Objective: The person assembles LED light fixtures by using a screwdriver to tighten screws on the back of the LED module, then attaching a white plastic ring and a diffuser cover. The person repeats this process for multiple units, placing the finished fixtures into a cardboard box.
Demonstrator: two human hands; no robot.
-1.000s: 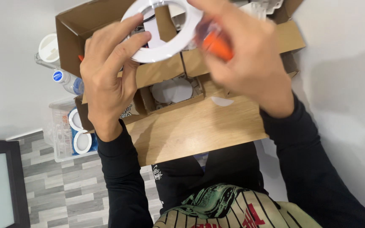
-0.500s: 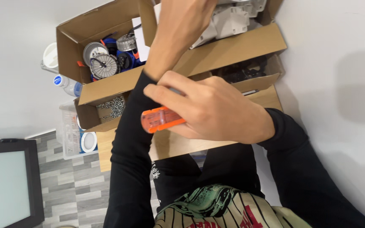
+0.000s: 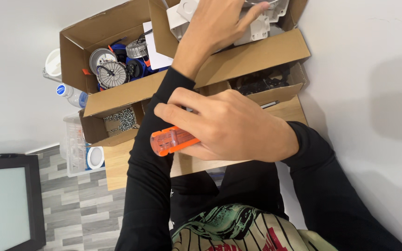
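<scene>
Three open cardboard boxes sit on a small wooden table [image 3: 117, 167] against a white wall. The far box [image 3: 238, 51] holds white plastic housings [image 3: 182, 18]; the left box [image 3: 103, 46] holds round grey and blue parts and a white sheet; a low box [image 3: 112, 123] in front holds loose screws. A further compartment on the right holds black parts [image 3: 261, 83].

The left hand [image 3: 219, 23] reaches into the far box, fingers curled over a white housing there; whether it has actually closed on it, I cannot tell. The right hand [image 3: 229, 125] hangs in front of the boxes, fingers wrapped firmly round an orange tool [image 3: 170, 141], whose ribbed end sticks out left, across the left sleeve.

Beside the table on the left stand a bottle [image 3: 70, 95] with a blue cap, a white cup [image 3: 54, 62] and a clear bin [image 3: 75, 148]. A dark monitor [image 3: 5, 200] sits at the lower left over grey plank flooring.
</scene>
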